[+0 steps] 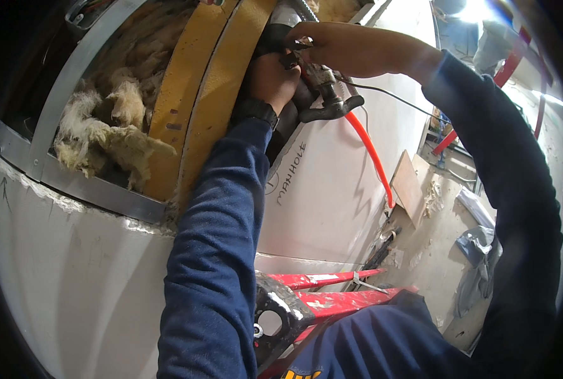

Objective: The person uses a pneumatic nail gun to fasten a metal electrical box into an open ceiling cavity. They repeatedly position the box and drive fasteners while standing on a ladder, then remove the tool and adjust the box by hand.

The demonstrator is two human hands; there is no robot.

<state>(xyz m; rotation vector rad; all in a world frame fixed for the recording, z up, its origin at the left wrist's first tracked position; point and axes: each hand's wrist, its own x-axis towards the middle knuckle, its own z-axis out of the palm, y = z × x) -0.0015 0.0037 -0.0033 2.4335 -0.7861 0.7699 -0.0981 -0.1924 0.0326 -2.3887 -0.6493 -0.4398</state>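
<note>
Two bare hands: left hand and right hand close together, upper centre; fingers curled, partly hidden; what they grip cannot be told.
Metal tool with black T-shaped handle: upper centre, beside the hands.
Orange-red flexible tube: right of centre, below the handle.

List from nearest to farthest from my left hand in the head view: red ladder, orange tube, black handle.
From the left hand:
1. Black handle: just below, rightward.
2. Orange tube: farther right, running downward.
3. Red ladder: well below, toward the picture's bottom.
</note>
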